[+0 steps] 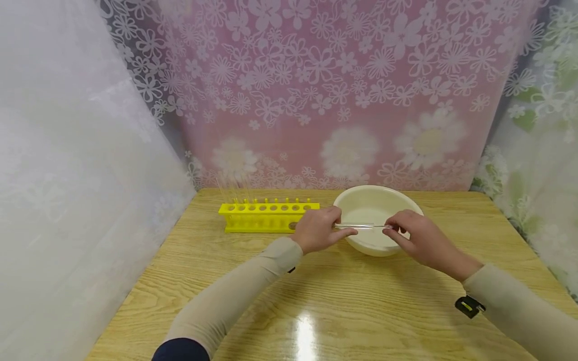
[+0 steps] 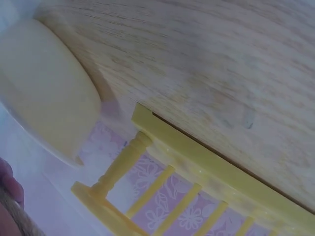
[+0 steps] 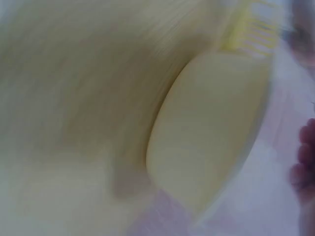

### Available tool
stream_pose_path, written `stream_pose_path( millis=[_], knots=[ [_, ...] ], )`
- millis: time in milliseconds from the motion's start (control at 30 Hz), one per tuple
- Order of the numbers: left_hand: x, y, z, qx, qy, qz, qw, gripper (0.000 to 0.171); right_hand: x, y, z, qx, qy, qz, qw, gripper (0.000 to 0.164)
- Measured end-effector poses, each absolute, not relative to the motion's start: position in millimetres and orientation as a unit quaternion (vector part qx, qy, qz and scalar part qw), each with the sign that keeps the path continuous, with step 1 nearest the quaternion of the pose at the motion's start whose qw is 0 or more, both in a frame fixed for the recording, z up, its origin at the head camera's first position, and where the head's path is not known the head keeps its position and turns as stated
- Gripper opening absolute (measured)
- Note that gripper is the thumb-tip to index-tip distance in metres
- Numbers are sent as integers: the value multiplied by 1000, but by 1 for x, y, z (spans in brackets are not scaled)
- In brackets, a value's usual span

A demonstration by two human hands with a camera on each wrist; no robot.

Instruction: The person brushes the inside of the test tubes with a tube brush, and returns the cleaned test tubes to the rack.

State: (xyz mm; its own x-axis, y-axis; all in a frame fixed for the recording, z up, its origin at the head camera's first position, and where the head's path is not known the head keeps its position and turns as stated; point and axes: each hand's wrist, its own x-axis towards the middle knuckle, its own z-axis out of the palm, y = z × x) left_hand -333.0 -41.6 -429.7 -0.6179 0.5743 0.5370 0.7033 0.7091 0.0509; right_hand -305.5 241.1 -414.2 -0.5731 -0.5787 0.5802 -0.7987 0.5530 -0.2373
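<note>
My left hand [image 1: 317,230] grips a clear glass test tube [image 1: 361,226], held level over the left part of the cream basin [image 1: 378,193]. From the tube's mouth, on the right, comes the thin wire handle of what looks like a test tube brush [image 1: 380,226]. Fingertips of my right hand [image 1: 417,238] pinch the handle's end over the basin. A brownish end shows just left of my left hand, in front of the rack. In the left wrist view only a bit of the hand shows at the lower left edge; the right wrist view is blurred.
A yellow test tube rack [image 1: 266,209] stands left of the basin, with several clear glass tubes [image 1: 235,190] upright at its left end. Both stand on a wood-grain table [image 1: 343,306]. Behind hangs a pink flowered curtain [image 1: 289,100], with pale sheets on both sides.
</note>
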Motion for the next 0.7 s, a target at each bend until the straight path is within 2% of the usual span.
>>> stream_pose_path(
  millis=[67, 100, 167, 233, 267, 367, 467, 600, 700],
  knots=[
    [-333, -43, -429, -355, -892, -131, 248, 46, -308, 240, -415, 462, -814, 153, 317, 36],
    [-333, -44, -429, -355, -892, -130, 248, 47, -309, 240, -414, 480, -797, 123, 346, 42],
    [-333, -44, -429, -358, -891, -126, 248, 46, -310, 239, -414, 498, -779, 90, 371, 50],
    [-332, -45, -428, -363, -890, -120, 250, 46, -311, 239, -414, 499, -780, 87, 368, 52],
    [-331, -45, -427, -364, -889, -116, 252, 46, -310, 240, -414, 496, -786, 95, 358, 51],
    [-330, -45, -426, -368, -885, -106, 263, 46, -308, 241, -412, 473, -817, 130, 302, 31],
    [-331, -45, -426, -371, -882, -103, 271, 46, -305, 240, -408, 433, -859, 180, 207, 11],
    [-330, -46, -427, -372, -885, -101, 261, 47, -303, 238, -401, 396, -889, 210, 95, 14],
    [-328, -46, -427, -373, -889, -104, 243, 47, -302, 239, -396, 405, -888, 205, 72, 14]
  ],
)
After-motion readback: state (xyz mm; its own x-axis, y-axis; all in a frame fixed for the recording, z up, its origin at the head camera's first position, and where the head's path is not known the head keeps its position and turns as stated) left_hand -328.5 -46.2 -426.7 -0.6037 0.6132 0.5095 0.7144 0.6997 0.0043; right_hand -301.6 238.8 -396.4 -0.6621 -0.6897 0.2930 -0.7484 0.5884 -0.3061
